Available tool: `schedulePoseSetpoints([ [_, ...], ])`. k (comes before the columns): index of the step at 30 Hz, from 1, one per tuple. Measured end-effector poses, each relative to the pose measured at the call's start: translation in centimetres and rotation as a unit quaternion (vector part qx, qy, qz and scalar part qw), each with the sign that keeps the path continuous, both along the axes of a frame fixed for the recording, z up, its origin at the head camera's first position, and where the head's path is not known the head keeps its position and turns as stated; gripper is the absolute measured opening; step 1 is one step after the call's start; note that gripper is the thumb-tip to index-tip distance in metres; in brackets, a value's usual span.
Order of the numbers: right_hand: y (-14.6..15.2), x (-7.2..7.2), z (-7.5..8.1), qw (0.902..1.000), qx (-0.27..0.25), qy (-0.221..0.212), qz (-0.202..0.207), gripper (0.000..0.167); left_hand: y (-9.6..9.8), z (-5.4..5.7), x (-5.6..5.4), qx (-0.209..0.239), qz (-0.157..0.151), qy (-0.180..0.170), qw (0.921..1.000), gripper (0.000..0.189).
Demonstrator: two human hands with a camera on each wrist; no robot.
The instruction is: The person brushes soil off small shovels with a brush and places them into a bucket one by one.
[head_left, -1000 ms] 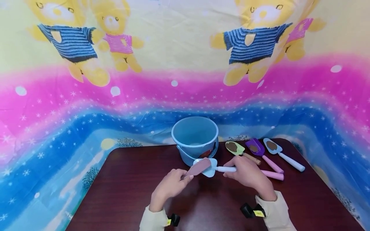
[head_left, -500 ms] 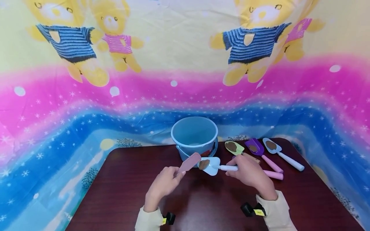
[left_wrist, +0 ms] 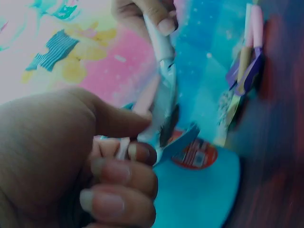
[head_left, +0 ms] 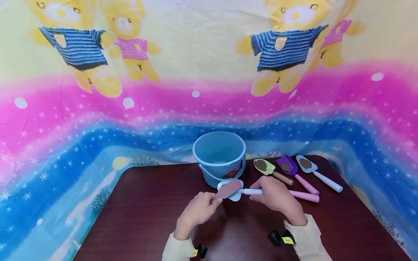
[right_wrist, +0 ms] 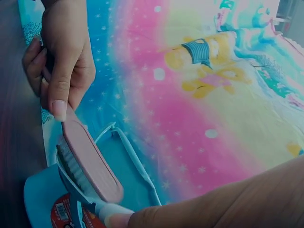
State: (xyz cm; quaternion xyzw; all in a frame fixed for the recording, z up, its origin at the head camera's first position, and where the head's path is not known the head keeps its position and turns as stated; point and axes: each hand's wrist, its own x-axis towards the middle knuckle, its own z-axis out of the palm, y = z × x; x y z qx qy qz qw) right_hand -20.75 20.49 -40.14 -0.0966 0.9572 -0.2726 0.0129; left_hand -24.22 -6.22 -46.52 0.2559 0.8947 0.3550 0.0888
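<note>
My left hand (head_left: 200,209) pinches the handle of a pink brush (head_left: 229,188), bristles down over the blade of a light blue trowel (head_left: 236,197). My right hand (head_left: 277,195) grips the trowel's white handle (head_left: 253,191), its blade pointing left in front of the blue bucket (head_left: 209,170). In the right wrist view, the white bristles (right_wrist: 76,164) press into the scoop of the blade. The brush back mostly hides the blade's face in the head view. Some of the trowel's dark, dirty patch (left_wrist: 168,126) shows in the left wrist view.
Right of the bucket lie a green trowel (head_left: 265,166) with a wooden handle, a purple scoop (head_left: 287,165) and a pale blue trowel (head_left: 307,164), all with brown patches. A pink handle (head_left: 305,196) sticks out behind my right hand. A printed cloth (head_left: 196,108) hangs behind the table (head_left: 147,203).
Half a second ago the brush was off to the left, baring the trowel's brown patch. It has swung right, back over the blade. The right hand and trowel shifted slightly left.
</note>
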Motion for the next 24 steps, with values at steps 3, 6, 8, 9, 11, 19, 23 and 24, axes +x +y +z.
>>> schedulePoseSetpoints([
  [3,0.0,-0.1,0.0,0.9999,0.01,0.0,-0.001,0.007,-1.1,0.1,-0.3,-0.003,0.022,0.001,0.9998,0.025],
  [6,0.3,-0.1,0.1,0.9998,0.019,0.005,0.002,0.009,-2.2,0.2,-0.6,-0.003,0.047,0.003,0.9989,0.023],
  [8,0.4,-0.2,0.2,0.9997,0.022,0.01,0.003,0.01,-2.9,0.3,-0.8,-0.002,0.061,0.008,0.9981,0.021],
  [9,0.5,-0.2,0.2,0.9997,0.022,0.013,0.003,0.011,-3.1,0.3,-0.9,-0.002,0.066,0.011,0.9978,0.021],
  [11,0.7,-0.3,0.2,0.9995,0.025,0.017,0.006,0.012,-3.5,0.3,-1.0,0.001,0.068,0.015,0.9976,0.021],
  [19,0.8,-0.3,0.1,0.9994,0.034,0.008,0.006,0.009,-3.7,0.4,-0.9,0.016,0.073,0.011,0.9972,0.023],
  [23,0.8,-0.2,0.2,0.9992,0.038,0.011,0.004,0.009,-3.0,0.6,-0.7,0.028,0.054,0.001,0.9981,0.024],
  [24,0.8,-0.2,0.2,0.9993,0.036,0.011,0.003,0.009,-2.7,0.5,-0.7,0.03,0.044,-0.001,0.9986,0.024],
])
